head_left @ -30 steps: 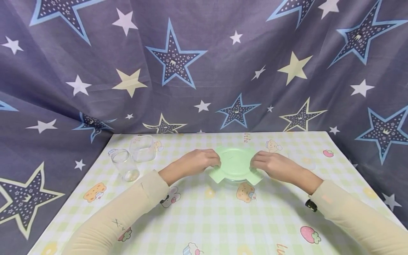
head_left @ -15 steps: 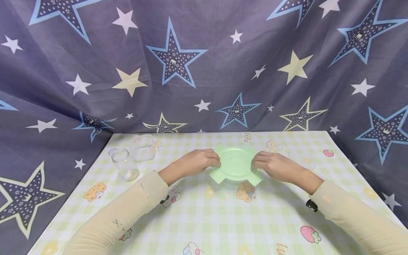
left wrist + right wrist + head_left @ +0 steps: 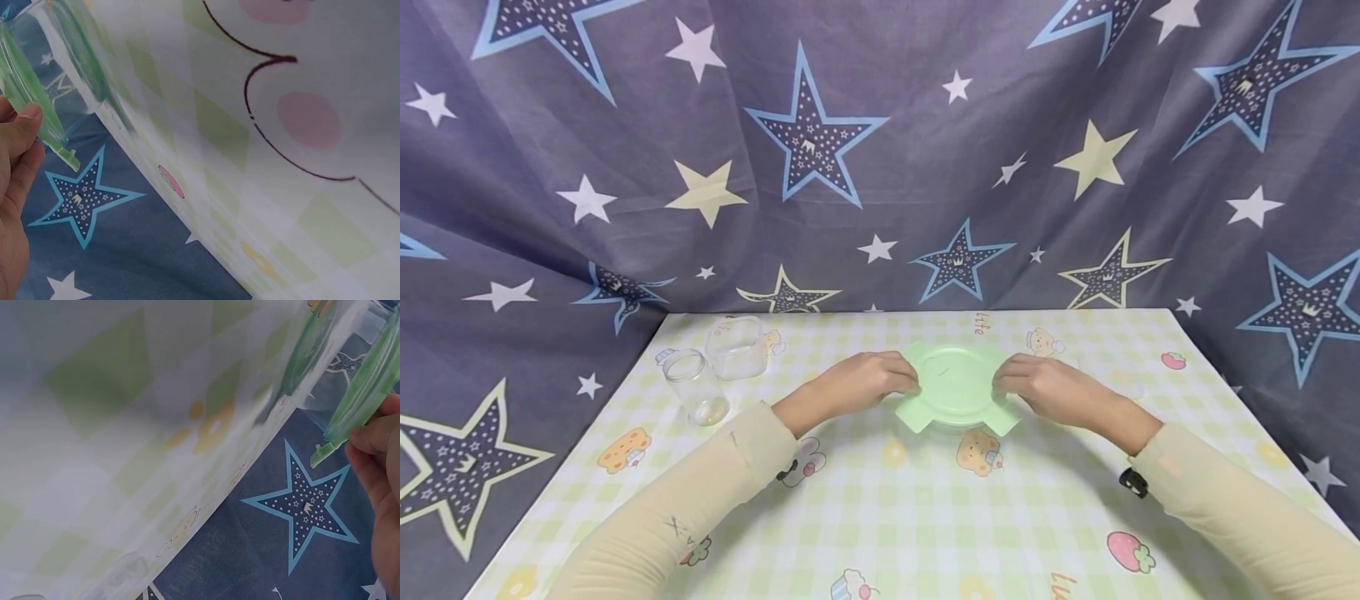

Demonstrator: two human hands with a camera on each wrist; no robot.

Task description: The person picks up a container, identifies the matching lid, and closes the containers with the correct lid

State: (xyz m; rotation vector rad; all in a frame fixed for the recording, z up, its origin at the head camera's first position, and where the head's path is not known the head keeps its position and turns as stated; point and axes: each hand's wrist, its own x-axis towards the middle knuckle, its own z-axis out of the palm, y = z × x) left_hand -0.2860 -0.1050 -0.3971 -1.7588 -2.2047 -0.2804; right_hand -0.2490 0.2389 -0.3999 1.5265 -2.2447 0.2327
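Observation:
A light green lid [image 3: 955, 379] with flaps at its sides sits on a round clear container [image 3: 951, 430] on the table. My left hand [image 3: 871, 379] pinches the lid's left edge; in the left wrist view the thumb [image 3: 28, 115] presses at the green rim. On the opposite side my right hand [image 3: 1048, 387] pinches the right edge, thumb and fingers at the rim in the right wrist view. Two front flaps stick out, angled down past the container's wall. The hands cover the side parts of the lid.
A clear jar [image 3: 696, 387] stands at the left of the table, beside a clear squarish container [image 3: 736, 348]. Faint clear plastic [image 3: 122, 575] lies at the lower left of the right wrist view. A star-patterned curtain [image 3: 880, 167] hangs behind the checked tablecloth [image 3: 895, 517].

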